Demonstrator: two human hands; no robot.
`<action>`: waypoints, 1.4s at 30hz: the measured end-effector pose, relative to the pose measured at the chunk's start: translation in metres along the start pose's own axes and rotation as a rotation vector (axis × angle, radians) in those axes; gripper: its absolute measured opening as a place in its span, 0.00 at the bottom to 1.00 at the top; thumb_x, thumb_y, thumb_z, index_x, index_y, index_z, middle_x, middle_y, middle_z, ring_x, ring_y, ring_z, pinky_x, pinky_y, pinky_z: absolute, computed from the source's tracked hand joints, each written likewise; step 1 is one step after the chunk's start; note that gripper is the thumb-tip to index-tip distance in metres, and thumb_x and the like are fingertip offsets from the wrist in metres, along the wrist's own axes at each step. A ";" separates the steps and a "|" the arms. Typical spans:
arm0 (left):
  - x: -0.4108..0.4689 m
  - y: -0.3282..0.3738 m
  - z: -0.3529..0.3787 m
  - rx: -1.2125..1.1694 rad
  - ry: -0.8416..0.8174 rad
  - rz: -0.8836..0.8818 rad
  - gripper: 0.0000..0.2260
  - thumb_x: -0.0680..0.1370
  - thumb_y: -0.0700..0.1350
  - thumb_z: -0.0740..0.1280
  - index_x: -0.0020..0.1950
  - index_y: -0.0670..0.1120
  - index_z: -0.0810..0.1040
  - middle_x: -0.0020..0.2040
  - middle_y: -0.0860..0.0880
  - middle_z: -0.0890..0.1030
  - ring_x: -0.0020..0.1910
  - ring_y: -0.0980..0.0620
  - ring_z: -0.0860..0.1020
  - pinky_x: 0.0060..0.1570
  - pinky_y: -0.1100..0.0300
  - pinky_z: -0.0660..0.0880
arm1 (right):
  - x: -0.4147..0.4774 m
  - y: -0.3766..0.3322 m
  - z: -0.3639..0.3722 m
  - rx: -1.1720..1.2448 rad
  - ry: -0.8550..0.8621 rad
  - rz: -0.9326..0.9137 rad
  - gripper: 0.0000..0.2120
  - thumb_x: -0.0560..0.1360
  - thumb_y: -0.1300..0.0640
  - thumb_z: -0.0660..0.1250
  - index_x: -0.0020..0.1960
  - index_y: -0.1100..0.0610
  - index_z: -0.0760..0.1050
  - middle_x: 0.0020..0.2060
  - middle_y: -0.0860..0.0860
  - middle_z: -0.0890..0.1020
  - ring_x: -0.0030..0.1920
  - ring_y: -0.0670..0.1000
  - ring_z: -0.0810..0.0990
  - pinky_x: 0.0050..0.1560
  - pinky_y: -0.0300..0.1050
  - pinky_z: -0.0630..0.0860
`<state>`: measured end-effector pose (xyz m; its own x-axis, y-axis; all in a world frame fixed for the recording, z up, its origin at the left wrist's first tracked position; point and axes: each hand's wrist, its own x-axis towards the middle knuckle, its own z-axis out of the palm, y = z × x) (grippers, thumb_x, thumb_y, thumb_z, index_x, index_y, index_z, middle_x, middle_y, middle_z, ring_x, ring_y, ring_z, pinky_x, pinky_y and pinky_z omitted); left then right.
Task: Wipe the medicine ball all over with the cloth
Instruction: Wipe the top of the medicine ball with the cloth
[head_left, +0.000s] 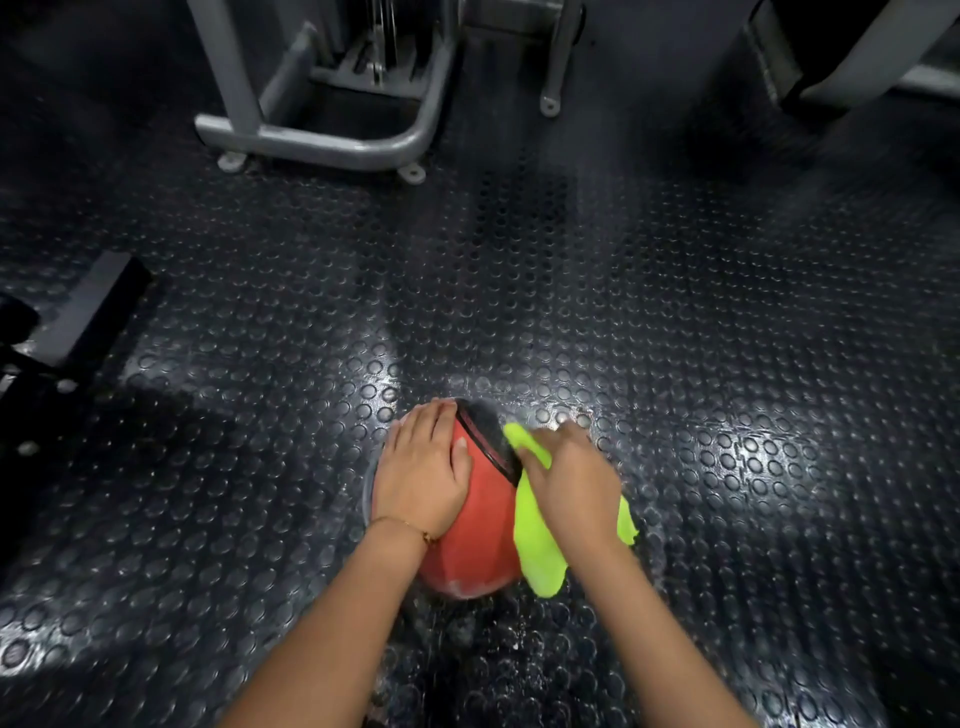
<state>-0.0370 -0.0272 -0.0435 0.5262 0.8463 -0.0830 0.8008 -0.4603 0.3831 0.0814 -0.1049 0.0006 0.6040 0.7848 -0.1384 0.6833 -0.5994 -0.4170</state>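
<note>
Dark studded rubber floor (675, 291), grey tubular machine base (332, 140) beyond, perhaps a bench foot (88, 312) at left

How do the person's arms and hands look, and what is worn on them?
Both forearms are bare, no sleeves in view. Neither the left hand nor the right hand wears a glove. A thin gold-coloured bracelet circles the left wrist. The right hand is blurred, so any ring there cannot be told.
</note>
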 end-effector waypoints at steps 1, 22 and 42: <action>0.005 0.005 -0.001 0.017 -0.004 -0.049 0.32 0.73 0.54 0.38 0.74 0.47 0.60 0.74 0.48 0.63 0.74 0.48 0.58 0.73 0.52 0.48 | -0.012 0.000 0.001 0.027 0.044 -0.063 0.14 0.75 0.50 0.65 0.58 0.53 0.77 0.55 0.52 0.78 0.51 0.57 0.79 0.45 0.48 0.74; 0.002 0.020 0.001 0.023 0.068 -0.040 0.29 0.73 0.52 0.42 0.68 0.47 0.70 0.68 0.47 0.72 0.68 0.46 0.67 0.70 0.51 0.58 | 0.030 0.009 0.006 0.108 -0.060 0.129 0.16 0.73 0.47 0.66 0.56 0.56 0.77 0.53 0.56 0.81 0.54 0.59 0.77 0.49 0.49 0.72; 0.000 0.013 0.003 0.023 0.061 0.030 0.26 0.74 0.49 0.46 0.66 0.44 0.72 0.65 0.46 0.75 0.66 0.47 0.69 0.69 0.50 0.62 | 0.029 -0.009 -0.001 -0.034 -0.130 0.048 0.14 0.76 0.51 0.62 0.61 0.50 0.73 0.59 0.53 0.78 0.56 0.58 0.77 0.52 0.47 0.73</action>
<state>-0.0254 -0.0344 -0.0413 0.5322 0.8465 -0.0153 0.7918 -0.4912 0.3629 0.0932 -0.0775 0.0013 0.5794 0.7676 -0.2741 0.6699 -0.6400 -0.3763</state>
